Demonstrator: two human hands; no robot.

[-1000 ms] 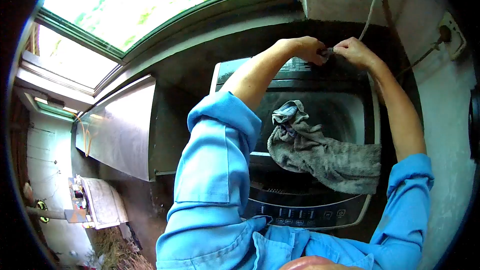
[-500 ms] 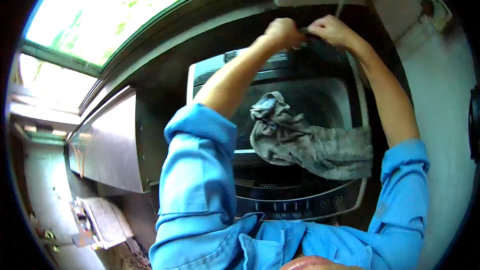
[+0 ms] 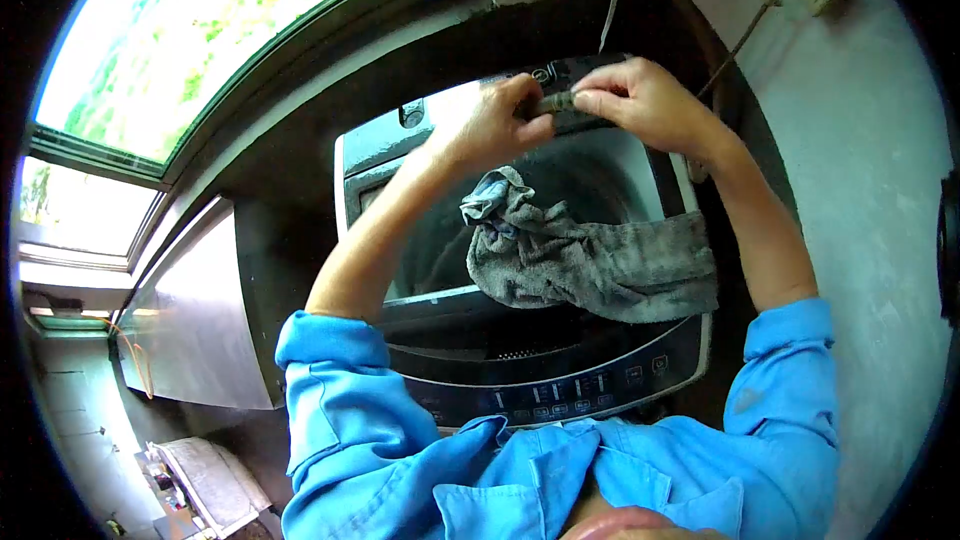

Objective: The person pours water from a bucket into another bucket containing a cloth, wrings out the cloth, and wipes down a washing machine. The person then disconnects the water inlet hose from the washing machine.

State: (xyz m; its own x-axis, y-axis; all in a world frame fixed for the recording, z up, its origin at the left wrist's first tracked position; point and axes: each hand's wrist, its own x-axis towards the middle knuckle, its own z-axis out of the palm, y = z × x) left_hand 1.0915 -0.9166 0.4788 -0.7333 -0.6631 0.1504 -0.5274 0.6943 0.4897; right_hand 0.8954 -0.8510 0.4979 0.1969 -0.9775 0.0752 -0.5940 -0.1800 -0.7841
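Beside a pale wall point(image 3: 850, 160) stands a washing machine point(image 3: 440, 345) with a grey towel point(image 3: 610, 265) across its top; over its rear part, my left hand point(image 3: 497, 120) and right hand point(image 3: 640, 105) grasp opposite ends of a small dark piece point(image 3: 556, 102)

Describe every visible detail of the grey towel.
The towel is grey, mottled, and looks soft and fuzzy. It lies crumpled across the dark lid of the washing machine, one end bunched with a pale bluish part, the flatter end reaching the machine's right edge. The left hand and right hand do not touch it.
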